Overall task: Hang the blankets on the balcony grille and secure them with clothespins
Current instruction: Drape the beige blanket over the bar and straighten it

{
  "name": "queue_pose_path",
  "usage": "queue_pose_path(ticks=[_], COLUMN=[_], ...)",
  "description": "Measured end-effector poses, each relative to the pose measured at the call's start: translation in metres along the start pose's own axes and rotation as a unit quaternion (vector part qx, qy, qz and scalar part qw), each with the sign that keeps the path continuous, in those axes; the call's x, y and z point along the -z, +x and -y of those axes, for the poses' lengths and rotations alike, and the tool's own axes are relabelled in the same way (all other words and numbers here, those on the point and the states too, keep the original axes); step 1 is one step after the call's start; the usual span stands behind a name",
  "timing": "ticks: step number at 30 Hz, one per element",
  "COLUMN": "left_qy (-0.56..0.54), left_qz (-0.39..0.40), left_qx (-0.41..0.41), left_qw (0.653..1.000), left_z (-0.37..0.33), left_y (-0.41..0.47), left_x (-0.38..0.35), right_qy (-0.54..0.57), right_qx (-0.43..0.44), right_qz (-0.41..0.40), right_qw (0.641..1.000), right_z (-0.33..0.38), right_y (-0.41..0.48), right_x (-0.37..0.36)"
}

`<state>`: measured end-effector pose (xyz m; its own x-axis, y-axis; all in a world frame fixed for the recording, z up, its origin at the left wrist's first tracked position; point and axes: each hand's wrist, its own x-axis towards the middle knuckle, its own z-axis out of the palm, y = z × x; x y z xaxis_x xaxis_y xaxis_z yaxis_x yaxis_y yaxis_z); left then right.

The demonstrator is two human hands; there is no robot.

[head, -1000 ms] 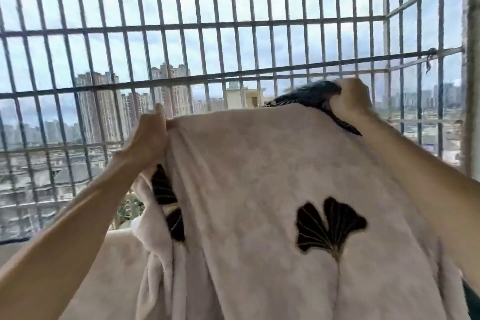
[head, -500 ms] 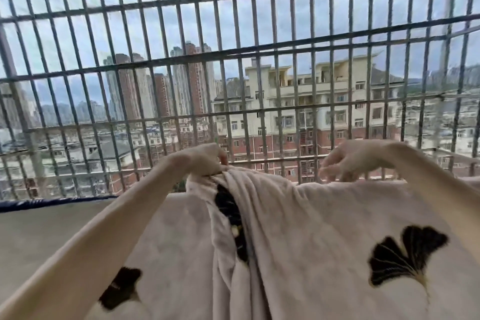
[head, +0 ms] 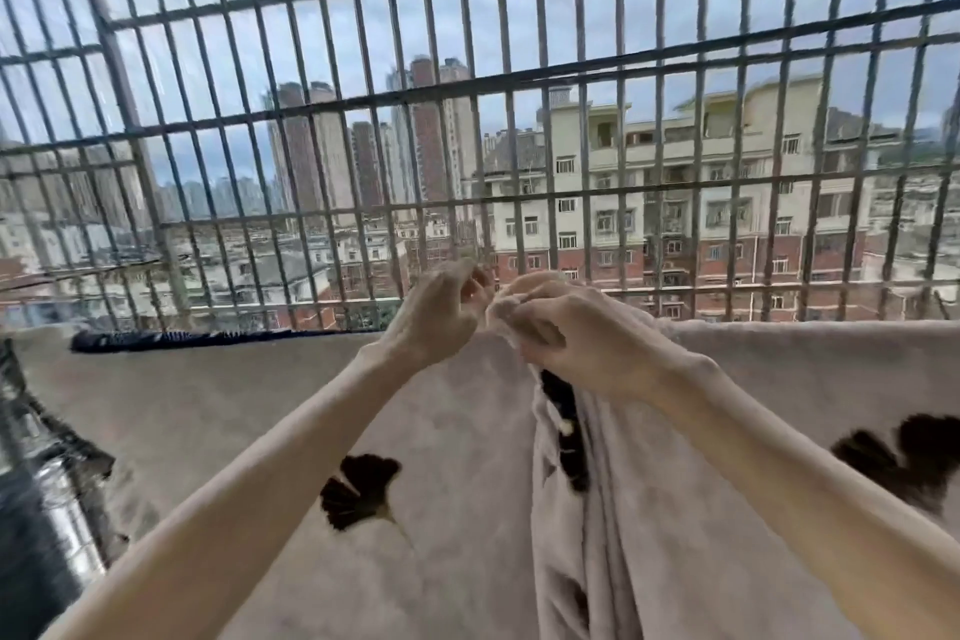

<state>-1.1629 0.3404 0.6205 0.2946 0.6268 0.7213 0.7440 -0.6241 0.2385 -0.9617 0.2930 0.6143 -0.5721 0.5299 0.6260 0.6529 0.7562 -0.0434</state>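
Observation:
A beige blanket (head: 457, 431) with dark leaf prints hangs across the lower part of the grey balcony grille (head: 540, 83). Its top edge runs along a horizontal bar. My right hand (head: 566, 333) grips a bunched fold of the blanket at the top edge, near the middle. My left hand (head: 441, 312) is right beside it, fingers curled at the same bunched edge. A dark blue trimmed edge (head: 171, 339) lies on the blanket's top at the left. No clothespin shows.
A thick upright grille post (head: 130, 120) stands at the left. A shiny metal object (head: 62, 509) sits low at the left edge. City buildings lie beyond the bars.
The blanket's top edge came down from high in front of me to the grille bar. My hands, first wide apart, have come together at one bunched spot.

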Motion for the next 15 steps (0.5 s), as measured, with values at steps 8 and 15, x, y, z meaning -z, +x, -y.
queue_pose_path(ticks=[8, 15], left_qy=[0.157, 0.182], left_qz=[0.098, 0.01], left_qx=[0.072, 0.082], left_qw=[0.98, 0.98], left_z=[0.089, 0.163], left_y=[-0.07, -0.104], left_x=[0.075, 0.122], right_qy=[-0.042, -0.074], right_qx=[-0.086, -0.097], right_qz=[0.042, 0.07], right_qw=[0.994, 0.99], right_z=[0.034, 0.08], right_y=[0.042, 0.096], right_x=[-0.031, -0.092])
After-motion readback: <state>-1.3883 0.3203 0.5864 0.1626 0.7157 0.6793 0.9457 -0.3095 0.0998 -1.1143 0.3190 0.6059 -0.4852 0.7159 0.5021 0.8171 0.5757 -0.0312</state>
